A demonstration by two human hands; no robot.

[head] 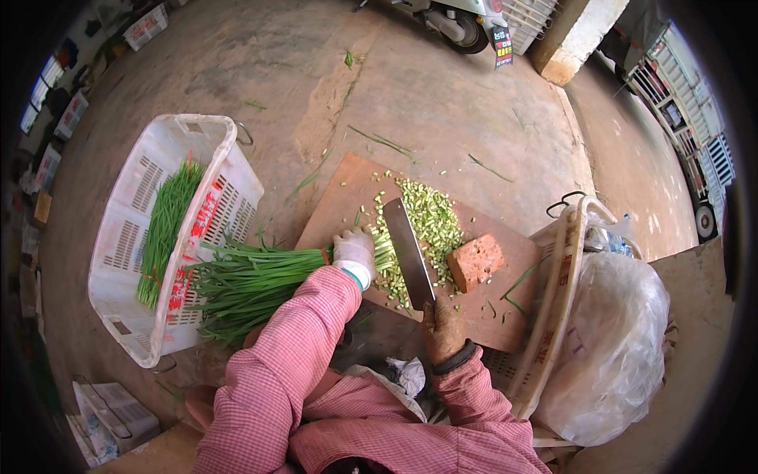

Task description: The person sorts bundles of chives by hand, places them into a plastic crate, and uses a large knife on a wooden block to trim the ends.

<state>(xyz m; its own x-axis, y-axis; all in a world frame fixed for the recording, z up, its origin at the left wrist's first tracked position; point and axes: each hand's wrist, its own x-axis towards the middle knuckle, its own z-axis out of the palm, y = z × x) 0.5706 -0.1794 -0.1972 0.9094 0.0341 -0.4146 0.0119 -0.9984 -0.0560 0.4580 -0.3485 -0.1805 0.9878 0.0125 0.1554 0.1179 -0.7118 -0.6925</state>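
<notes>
My left hand, in a pale glove, grips a large bundle of garlic chives near its cut stem ends. A red band circles the bundle just behind the glove, and the green leaves fan out to the left. In my right hand, which looks stained or gloved, is the handle of a cleaver. Its broad blade points away from me, just right of the pale stem ends. Chopped stem pieces lie heaped beyond and around the blade on a brown board. Right of the heap sits a red brick.
A white plastic crate at left holds another banded bundle of chives. Close by on the right, a crate holds a large clear plastic bag. Farther off stand a scooter, a pillar and a truck.
</notes>
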